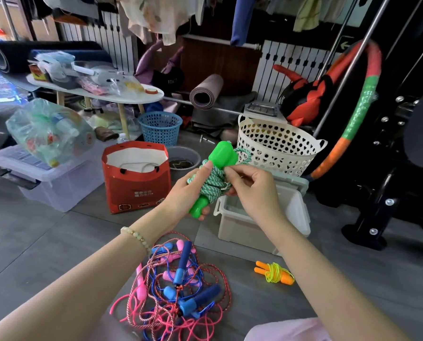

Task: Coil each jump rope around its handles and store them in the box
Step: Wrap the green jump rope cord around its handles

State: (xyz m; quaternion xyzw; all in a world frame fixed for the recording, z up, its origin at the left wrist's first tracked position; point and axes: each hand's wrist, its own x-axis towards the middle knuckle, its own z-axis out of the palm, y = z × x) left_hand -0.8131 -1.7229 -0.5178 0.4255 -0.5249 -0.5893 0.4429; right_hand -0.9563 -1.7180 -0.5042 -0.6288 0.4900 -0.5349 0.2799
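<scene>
Head view: the left grip is curled round the green rope. It clasps the two handles together at their lower end, with the thumb pressed on the coils, probably so the wraps cannot slip. The right grip pinches a strand on the far side of the bundle, and a short loop of rope sticks out by the handle tops. This looks like the last tuck or tightening before the rope is stored. The bundle is held just above the open box, so the drop should be short.

An orange rope lies coiled on the floor near the box, not yet inside it. A tangle of pink, blue and red ropes lies under the left forearm, uncoiled.

The grey floor is crowded with a red bag, a clear bin, a white basket and a blue basket. A cluttered table stands behind them.
</scene>
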